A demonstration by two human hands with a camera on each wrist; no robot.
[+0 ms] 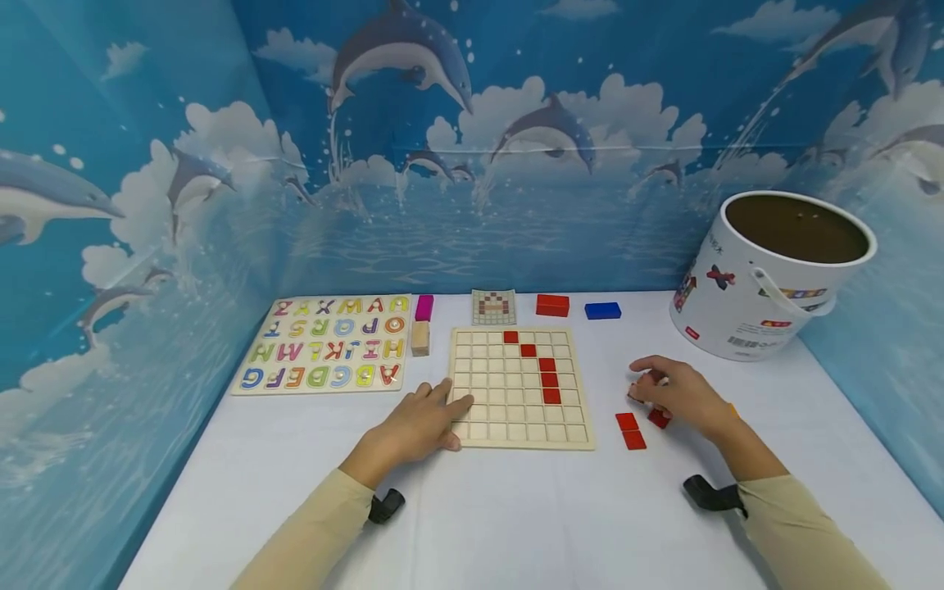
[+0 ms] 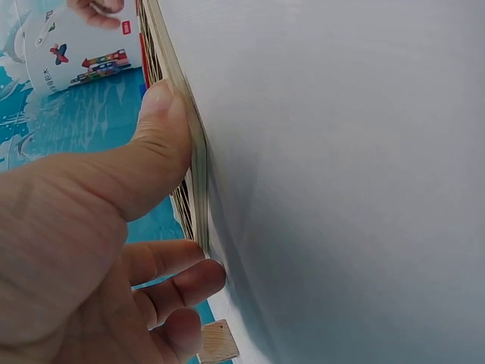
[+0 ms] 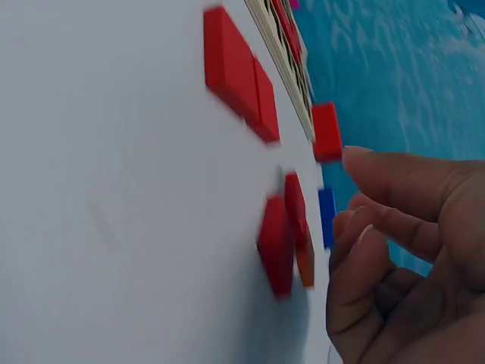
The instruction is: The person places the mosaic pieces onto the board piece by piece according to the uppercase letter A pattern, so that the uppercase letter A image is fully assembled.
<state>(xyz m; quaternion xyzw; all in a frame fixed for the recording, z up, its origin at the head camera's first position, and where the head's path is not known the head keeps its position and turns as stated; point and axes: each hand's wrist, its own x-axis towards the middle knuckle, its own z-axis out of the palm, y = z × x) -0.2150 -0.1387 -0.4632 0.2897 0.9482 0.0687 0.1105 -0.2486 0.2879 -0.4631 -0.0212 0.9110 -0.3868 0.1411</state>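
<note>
Tan sleeves (image 1: 302,533) nearest. Left hand (image 1: 419,422), fingers loose, touches board (image 1: 524,447), maybe to stop sliding. Right hand (image 1: 682,395) near red tiles (image 1: 634,441): fingers slightly apart, look empty.

A: Where do you find your right hand (image 3: 432,280)?

B: At the lower right of the view; your thumb stands apart from your bent fingers; a red tile cluster (image 3: 276,246) lies near them on the white tabletop (image 3: 114,189).

A: Which other items surround your hand?

B: A red tile pair (image 3: 241,76), side by side, toward the top; a pale board (image 3: 282,68) beyond that pair; a red block (image 3: 326,133) past your thumb tip; a blue block (image 3: 326,216) below it in view; a blue backdrop (image 3: 386,91) behind.
</note>
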